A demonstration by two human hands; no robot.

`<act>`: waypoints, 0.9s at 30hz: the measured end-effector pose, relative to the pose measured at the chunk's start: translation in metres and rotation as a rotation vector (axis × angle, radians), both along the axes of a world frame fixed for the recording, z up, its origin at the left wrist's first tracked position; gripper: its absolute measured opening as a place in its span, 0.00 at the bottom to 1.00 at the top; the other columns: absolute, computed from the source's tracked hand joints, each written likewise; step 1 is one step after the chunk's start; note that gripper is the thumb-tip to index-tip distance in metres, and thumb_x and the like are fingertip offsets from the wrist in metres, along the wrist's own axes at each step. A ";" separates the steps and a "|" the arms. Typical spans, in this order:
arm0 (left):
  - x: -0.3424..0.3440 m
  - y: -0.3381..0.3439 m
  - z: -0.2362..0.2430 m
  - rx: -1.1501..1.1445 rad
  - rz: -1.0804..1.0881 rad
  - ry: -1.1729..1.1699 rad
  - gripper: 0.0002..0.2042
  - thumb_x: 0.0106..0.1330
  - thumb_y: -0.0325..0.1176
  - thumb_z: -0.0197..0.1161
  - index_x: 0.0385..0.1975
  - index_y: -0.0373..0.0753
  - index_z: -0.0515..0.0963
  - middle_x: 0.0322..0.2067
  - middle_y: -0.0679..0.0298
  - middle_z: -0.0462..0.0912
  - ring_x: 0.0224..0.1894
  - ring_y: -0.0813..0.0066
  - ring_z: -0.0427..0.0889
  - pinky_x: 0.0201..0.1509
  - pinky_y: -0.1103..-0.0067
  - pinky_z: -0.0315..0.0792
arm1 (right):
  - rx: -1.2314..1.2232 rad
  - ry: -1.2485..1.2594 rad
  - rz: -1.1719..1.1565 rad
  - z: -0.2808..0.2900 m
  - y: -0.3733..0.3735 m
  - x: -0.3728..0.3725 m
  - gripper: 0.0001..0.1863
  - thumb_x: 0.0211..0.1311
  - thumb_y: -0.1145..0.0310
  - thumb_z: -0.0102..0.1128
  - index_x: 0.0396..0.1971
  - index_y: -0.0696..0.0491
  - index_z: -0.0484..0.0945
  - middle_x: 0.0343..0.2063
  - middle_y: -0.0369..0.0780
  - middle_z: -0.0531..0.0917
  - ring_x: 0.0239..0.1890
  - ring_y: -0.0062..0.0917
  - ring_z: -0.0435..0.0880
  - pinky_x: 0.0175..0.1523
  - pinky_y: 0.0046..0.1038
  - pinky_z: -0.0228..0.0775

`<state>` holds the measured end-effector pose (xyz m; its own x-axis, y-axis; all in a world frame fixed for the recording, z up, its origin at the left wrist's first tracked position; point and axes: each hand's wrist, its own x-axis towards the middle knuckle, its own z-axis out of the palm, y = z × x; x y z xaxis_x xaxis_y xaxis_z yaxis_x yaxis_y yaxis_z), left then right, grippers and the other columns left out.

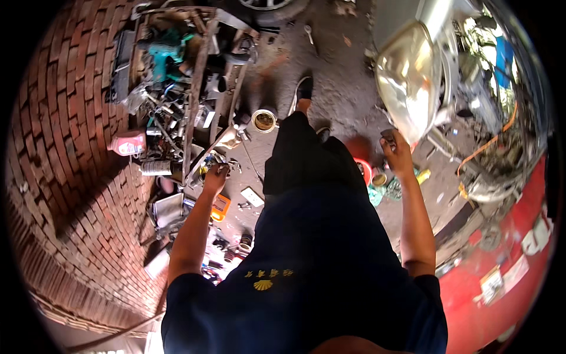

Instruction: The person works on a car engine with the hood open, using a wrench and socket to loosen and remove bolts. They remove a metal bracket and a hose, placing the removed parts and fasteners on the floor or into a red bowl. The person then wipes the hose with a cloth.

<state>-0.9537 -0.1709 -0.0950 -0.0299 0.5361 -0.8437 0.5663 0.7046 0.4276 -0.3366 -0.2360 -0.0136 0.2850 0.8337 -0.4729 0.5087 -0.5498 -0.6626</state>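
Note:
My left hand (pixel 217 178) hangs beside the cluttered metal rack, its fingers curled closed. Whatever may be inside those fingers is too small to make out. On the other side, my right hand (pixel 398 154) is raised just below the tip of a large clear headlight (pixel 408 79). Its fingers are bent inward around something small and dark that I cannot name. Whether this hand touches the headlight is unclear. Loose small tools and metal parts (pixel 168 115) fill the rack near my left hand. A red bucket (pixel 364 171) stands on the floor next to my right forearm.
A brick wall (pixel 65 118) runs along the left. On the right is a red vehicle (pixel 501 259) with its engine bay exposed and an orange cable (pixel 492 141). A round tin (pixel 264 120), a white power strip (pixel 252 196) and an orange case (pixel 220 207) lie on the floor.

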 end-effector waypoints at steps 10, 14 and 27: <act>-0.080 -0.072 0.096 0.429 -0.562 0.125 0.16 0.76 0.37 0.60 0.54 0.32 0.78 0.47 0.54 0.85 0.45 0.69 0.87 0.44 0.78 0.79 | -0.146 0.093 -0.591 -0.177 -0.335 0.011 0.11 0.70 0.66 0.58 0.44 0.57 0.79 0.32 0.40 0.85 0.30 0.23 0.83 0.37 0.29 0.77; -0.007 -0.139 0.163 0.363 -0.190 0.100 0.13 0.75 0.37 0.60 0.53 0.36 0.78 0.47 0.59 0.84 0.45 0.66 0.85 0.44 0.74 0.80 | -0.021 0.274 -1.115 -0.181 -0.530 -0.035 0.12 0.69 0.62 0.60 0.43 0.55 0.80 0.30 0.37 0.85 0.25 0.21 0.80 0.29 0.25 0.70; 0.170 0.011 0.107 0.391 -1.148 0.025 0.16 0.75 0.38 0.61 0.50 0.30 0.74 0.41 0.53 0.84 0.40 0.66 0.84 0.42 0.70 0.78 | -0.155 0.395 -1.608 -0.153 -0.611 -0.278 0.16 0.68 0.59 0.61 0.42 0.57 0.83 0.28 0.38 0.86 0.30 0.23 0.84 0.39 0.29 0.75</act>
